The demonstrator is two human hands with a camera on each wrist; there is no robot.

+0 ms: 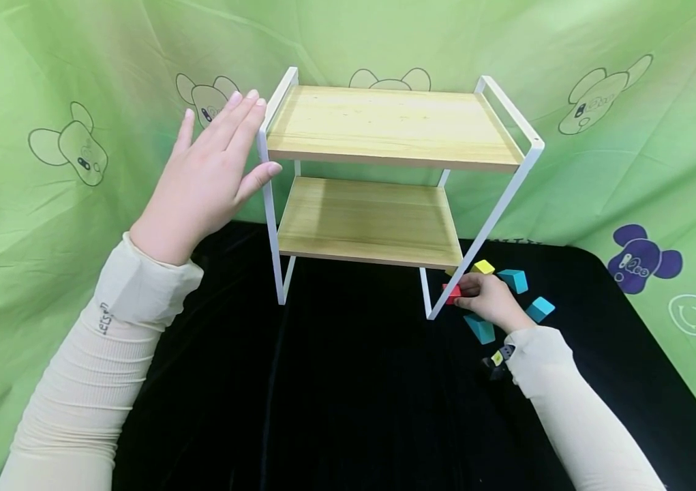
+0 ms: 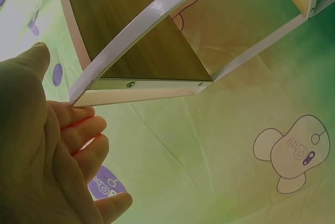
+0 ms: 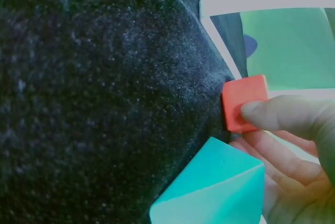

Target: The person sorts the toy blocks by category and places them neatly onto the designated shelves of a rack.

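I note the right hand [image 1: 490, 298] low on the black cloth-covered worktop [image 1: 348, 382], just beside the front right leg of the two-tier white metal-framed rack with pale wooden shelves [image 1: 384, 170]. Its fingers [image 3: 282, 115] pinch a small red cube [image 3: 244, 102]: the thumb tip lies across the cube's near face, the other fingers curl below and behind it. From the head view the cube [image 1: 452, 293] sits at the fingertips, close against the rack's slanted white leg; whether it touches the leg I cannot tell.

A teal block [image 3: 214, 187] lies just beside the same hand, below the red cube in the right wrist view. More teal blocks [image 1: 513, 279] and a yellow block [image 1: 482, 266] lie scattered near the hand on the worktop.

The left hand [image 1: 206, 177] is raised beside the rack's upper left corner, fingers straight and close together, holding nothing. In the left wrist view the fingertips [image 2: 78, 113] meet the white frame's corner.

Green cartoon-printed fabric [image 1: 47, 136] hangs behind.
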